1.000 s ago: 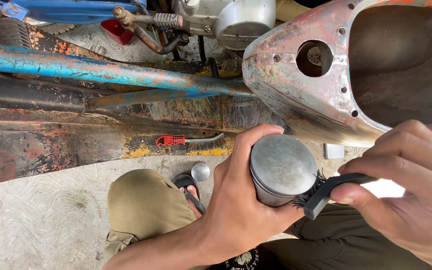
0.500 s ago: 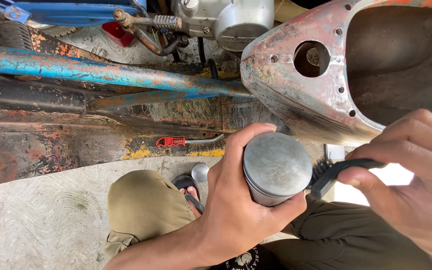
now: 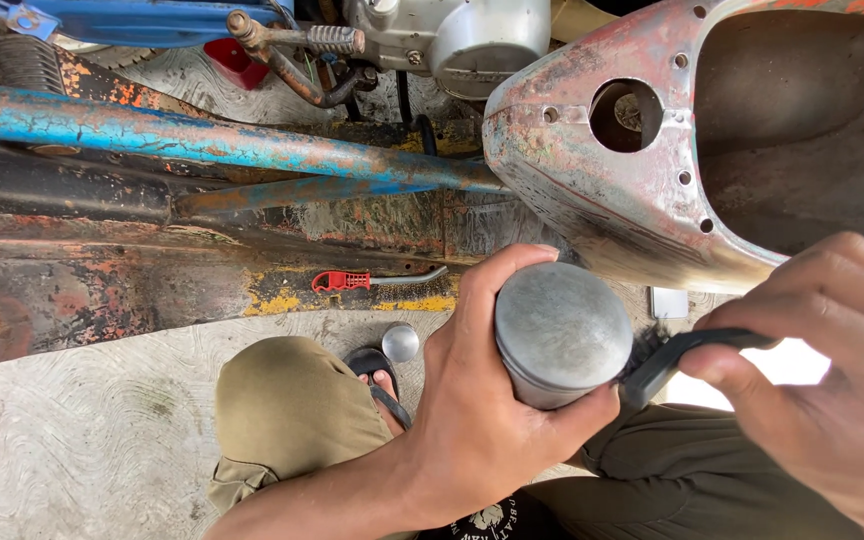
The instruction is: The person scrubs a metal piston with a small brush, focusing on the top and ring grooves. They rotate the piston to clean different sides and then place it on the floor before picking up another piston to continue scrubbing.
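- A rusty blue frame tube (image 3: 202, 140) ran across the upper left, with a red-handled wire brush (image 3: 372, 280) lying on the ground just below it.
- A small round metal cap (image 3: 400, 343) lay on the concrete beside the person's sandalled foot (image 3: 382, 385).
- The left hand (image 3: 482, 400) was closed around the side of a grey metal piston (image 3: 562, 330), its dull flat crown facing the camera.
- Compared with a second before, the piston sat slightly higher and further left, held much as before, so the work on it looked ongoing rather than finished.
- The right hand (image 3: 822, 370) was closed on a black brush (image 3: 672, 360), its bristle end touching the piston's right side; it had drawn in closer against the metal.
- A worn, red-patched scooter body shell (image 3: 632, 200) filled the upper right.
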